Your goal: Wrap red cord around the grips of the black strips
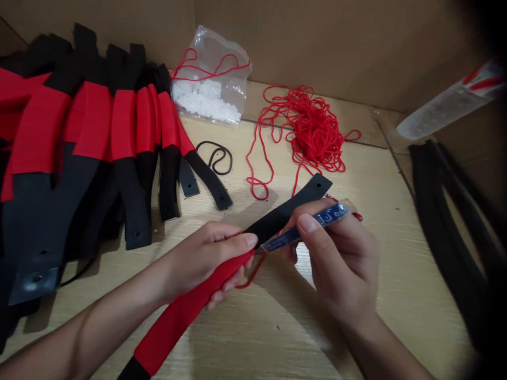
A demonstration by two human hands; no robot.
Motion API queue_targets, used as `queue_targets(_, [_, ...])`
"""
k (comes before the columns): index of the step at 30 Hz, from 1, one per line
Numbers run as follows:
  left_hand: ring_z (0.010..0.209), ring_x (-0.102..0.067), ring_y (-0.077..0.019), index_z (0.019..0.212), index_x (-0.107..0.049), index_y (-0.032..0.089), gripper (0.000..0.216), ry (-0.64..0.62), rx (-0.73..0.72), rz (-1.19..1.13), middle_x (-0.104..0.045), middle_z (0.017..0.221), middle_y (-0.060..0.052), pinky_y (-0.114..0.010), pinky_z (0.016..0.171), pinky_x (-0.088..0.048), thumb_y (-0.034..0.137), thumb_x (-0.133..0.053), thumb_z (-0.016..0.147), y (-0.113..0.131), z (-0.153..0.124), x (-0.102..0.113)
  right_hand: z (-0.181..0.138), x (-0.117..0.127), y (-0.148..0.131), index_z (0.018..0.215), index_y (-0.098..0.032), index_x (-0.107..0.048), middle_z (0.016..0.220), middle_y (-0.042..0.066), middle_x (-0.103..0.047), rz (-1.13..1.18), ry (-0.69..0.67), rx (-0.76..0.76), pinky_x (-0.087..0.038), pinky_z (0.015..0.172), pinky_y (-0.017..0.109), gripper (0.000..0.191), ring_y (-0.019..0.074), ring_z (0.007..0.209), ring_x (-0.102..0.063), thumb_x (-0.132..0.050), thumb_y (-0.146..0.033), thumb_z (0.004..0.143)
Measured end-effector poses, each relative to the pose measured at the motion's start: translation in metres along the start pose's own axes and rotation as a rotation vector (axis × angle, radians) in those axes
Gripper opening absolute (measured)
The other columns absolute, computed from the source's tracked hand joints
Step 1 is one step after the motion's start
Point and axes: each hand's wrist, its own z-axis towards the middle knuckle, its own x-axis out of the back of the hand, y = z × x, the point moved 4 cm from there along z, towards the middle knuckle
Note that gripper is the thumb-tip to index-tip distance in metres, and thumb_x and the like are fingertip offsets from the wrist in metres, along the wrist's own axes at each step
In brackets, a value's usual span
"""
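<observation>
My left hand [209, 258] grips a flat strap [174, 316], red-covered near the hand and black at both ends. Its black end, with a punched hole, reaches past my right hand [336, 248]. That hand pinches a slim blue and clear plastic lighter [312, 227], its tip close to the strap near my left fingers. A thin red cord [249, 279] loops below the strap and passes under the lighter. Whether the lighter touches the cord cannot be told.
Several red-and-black straps [91, 137] lie heaped at left. Behind them are a clear bag of white pellets [206, 89], a red cord tangle [309, 132] and a black cord [214, 157]. Black loops [447, 248] lie at right on the wood-grain table [273, 338], inside cardboard walls [317, 42].
</observation>
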Motion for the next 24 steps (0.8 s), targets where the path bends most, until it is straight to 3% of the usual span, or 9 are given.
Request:
queue_targets(5, [0.032, -0.039, -0.0061, 0.071, -0.053, 0.017, 0.036, -0.005, -0.019, -0.006, -0.049, 0.044, 0.004, -0.014, 0.027, -0.033, 0.051, -0.058, 0.084, -0.0012, -0.0010, 0.0005, 0.0002, 0.0011, 0.0016, 0.087, -0.021, -0.065, 0.068, -0.002, -0.059, 0.079, 0.019, -0.026, -0.045, 0.045, 0.020, 0.015, 0.0089, 0.055, -0.056, -0.054, -0.024, 0.098])
queue_targets(24, [0.031, -0.038, -0.0065, 0.071, -0.054, 0.017, 0.037, 0.027, -0.017, 0.009, -0.047, 0.043, 0.004, -0.015, 0.028, -0.033, 0.050, -0.057, 0.085, 0.0000, -0.0026, 0.0020, 0.0000, 0.0016, -0.0024, 0.084, -0.020, -0.063, 0.068, -0.002, -0.060, -0.053, 0.022, 0.016, -0.046, 0.046, 0.023, 0.016, 0.0105, 0.054, -0.058, -0.054, -0.024, 0.097])
